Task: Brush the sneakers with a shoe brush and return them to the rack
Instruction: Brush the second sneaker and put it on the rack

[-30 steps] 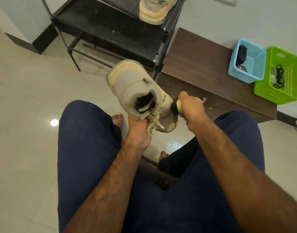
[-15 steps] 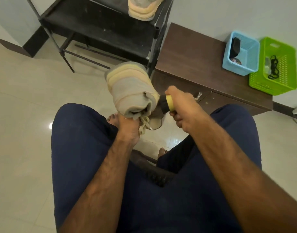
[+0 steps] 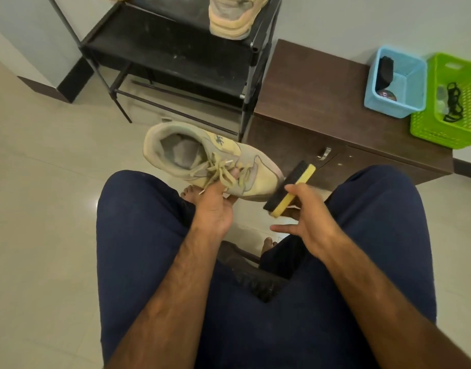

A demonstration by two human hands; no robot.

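A beige and pale-yellow sneaker (image 3: 202,158) hangs over my knees, opening up, toe pointing right. My left hand (image 3: 215,206) grips it from below at the laces, thumb on the tongue. My right hand (image 3: 306,219) holds a yellow-backed shoe brush (image 3: 290,191) with black bristles; the fingers curl round its near end and the bristles sit against the sneaker's toe. The second sneaker (image 3: 234,17) stands on a shelf of the black shoe rack (image 3: 175,54) ahead.
A low brown cabinet (image 3: 322,97) stands right of the rack, carrying a blue basket (image 3: 396,81) and a green basket (image 3: 452,102). Pale tiled floor spreads to the left. My legs in dark blue trousers fill the lower frame.
The sneaker has turned from sole-up to opening-up with its toe to the right. My right hand has drawn the brush back to the toe and loosened its fingers.
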